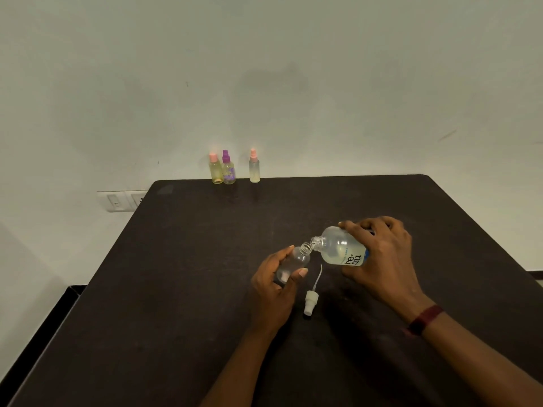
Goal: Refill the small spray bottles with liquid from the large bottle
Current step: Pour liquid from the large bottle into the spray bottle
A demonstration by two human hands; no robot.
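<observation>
My right hand (382,257) grips the large clear bottle (340,248), which has black lettering and is tipped to the left. Its open neck meets the open mouth of a small clear spray bottle (296,259). My left hand (276,286) holds that small bottle, tilted to the right, just above the dark table (176,289). The small bottle's white spray head (310,301) with its thin tube lies on the table between my hands. Three capped small spray bottles stand at the table's far edge: a pink-capped one (216,169), a purple-capped one (228,168) and another pink-capped one (254,166).
A pale wall rises behind the table. A white switch plate (122,201) sits on the wall beside the table's far left corner. The table's left edge drops off to a light floor.
</observation>
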